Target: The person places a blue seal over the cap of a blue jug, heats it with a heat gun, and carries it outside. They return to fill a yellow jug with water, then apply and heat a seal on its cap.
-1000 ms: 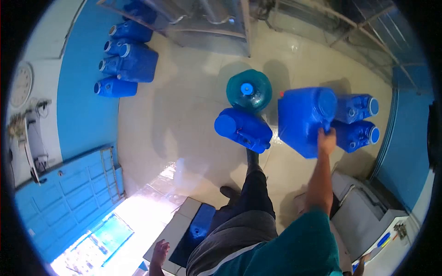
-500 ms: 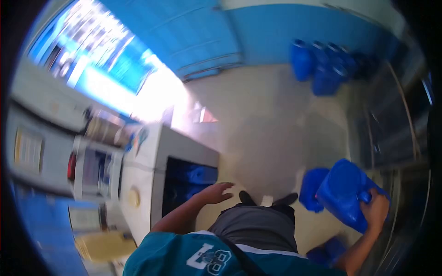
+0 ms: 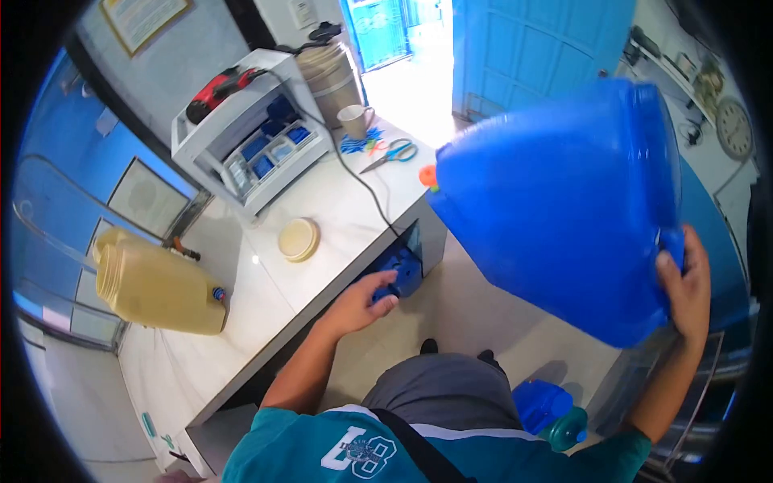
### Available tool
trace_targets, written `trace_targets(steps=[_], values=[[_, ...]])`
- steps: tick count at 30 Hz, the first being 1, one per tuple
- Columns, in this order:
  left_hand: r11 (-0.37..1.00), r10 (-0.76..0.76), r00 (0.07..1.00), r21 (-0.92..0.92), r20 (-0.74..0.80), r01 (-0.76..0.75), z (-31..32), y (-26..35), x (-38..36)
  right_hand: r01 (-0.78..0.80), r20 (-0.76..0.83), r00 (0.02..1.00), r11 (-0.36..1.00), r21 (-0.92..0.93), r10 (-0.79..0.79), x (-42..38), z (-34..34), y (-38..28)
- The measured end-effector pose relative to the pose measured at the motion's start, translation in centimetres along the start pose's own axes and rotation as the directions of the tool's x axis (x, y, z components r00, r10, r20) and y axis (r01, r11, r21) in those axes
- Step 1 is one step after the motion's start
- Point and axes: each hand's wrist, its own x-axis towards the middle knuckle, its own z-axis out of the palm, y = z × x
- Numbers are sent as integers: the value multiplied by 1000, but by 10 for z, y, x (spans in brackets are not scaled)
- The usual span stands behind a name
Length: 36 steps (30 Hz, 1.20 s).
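A large blue water jug (image 3: 555, 209) hangs raised and tilted in front of me on the right, with a small orange spout piece (image 3: 427, 175) at its left end. My right hand (image 3: 687, 290) grips it at its right edge, fingers curled round what looks like the handle, partly hidden. My left hand (image 3: 362, 304) hovers by the counter's front edge, fingers apart and holding nothing. Just beyond those fingers, a blue container (image 3: 405, 270) shows in the space under the counter. On the countertop lies a round cream lid (image 3: 299, 240).
The white counter (image 3: 266, 278) runs along the left, bearing a yellowish jug (image 3: 161, 290), a white shelf unit (image 3: 250, 133), scissors (image 3: 392, 154) and a mug (image 3: 355, 121). A blue container (image 3: 541, 406) and a green one (image 3: 568, 431) stand on the floor at my right.
My right hand has lifted the blue jug from low on the right to in front of me. My view has turned left toward the counter. My left hand stays open.
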Motion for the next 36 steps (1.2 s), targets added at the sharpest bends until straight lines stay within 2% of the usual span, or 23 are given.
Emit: trace_targets(steps=[1,3,4,6,7,9,11,12,14,16,19,20,22,23,25,29,31,32,34,36], values=[[995,-53,995,-88,-87,45,-9,-5,-6,11,23,1000,1000,-2,-11,22,12,-4],[996,-57,986,-77,-154,46,-28,-16,-16,178,-284,945,984,23,-165,66,39,-8],[998,-54,978,-54,-203,44,-36,-19,-19,192,-269,946,981,27,-178,84,45,-16],[990,-113,960,-116,-258,86,-49,-15,-27,121,-51,992,981,149,-115,115,50,-37],[987,-121,951,-138,-284,84,-55,-14,-29,96,-34,995,990,106,-93,126,55,-45],[983,-134,936,-164,-327,84,-70,-10,-26,112,16,993,980,163,-116,150,68,-53],[984,92,900,180,-427,-15,-99,2,-8,124,67,988,967,221,-142,175,80,-55],[951,198,861,303,-468,-54,-116,28,6,139,106,981,966,218,-165,188,86,-55],[903,297,808,425,-508,-65,-147,75,38,168,157,966,959,227,-206,213,97,-56],[764,485,737,638,-471,-95,-180,108,79,217,209,948,968,124,-239,235,105,-57],[551,581,687,832,-437,63,-227,126,158,291,273,916,955,58,-296,268,106,-52],[549,575,690,833,-439,72,-239,127,182,292,279,913,954,65,-298,278,106,-50],[277,596,630,864,-497,420,-256,123,223,260,308,912,962,81,-272,297,106,-46],[276,588,636,863,-500,423,-263,114,234,256,318,909,963,85,-269,306,105,-42],[155,373,632,717,-679,679,-278,94,241,224,353,897,963,154,-265,322,104,-34],[59,317,602,649,-733,759,-299,71,207,184,412,878,967,176,-242,343,109,-39],[31,301,567,602,-767,798,-317,59,179,83,533,837,991,102,-125,355,112,-56],[29,295,561,594,-773,804,-326,53,166,88,541,831,991,104,-130,358,119,-61],[155,340,573,645,-746,748,-343,43,140,120,562,795,967,223,-229,357,135,-77],[176,380,550,642,-744,746,-350,35,117,136,560,787,958,253,-260,351,158,-95]])
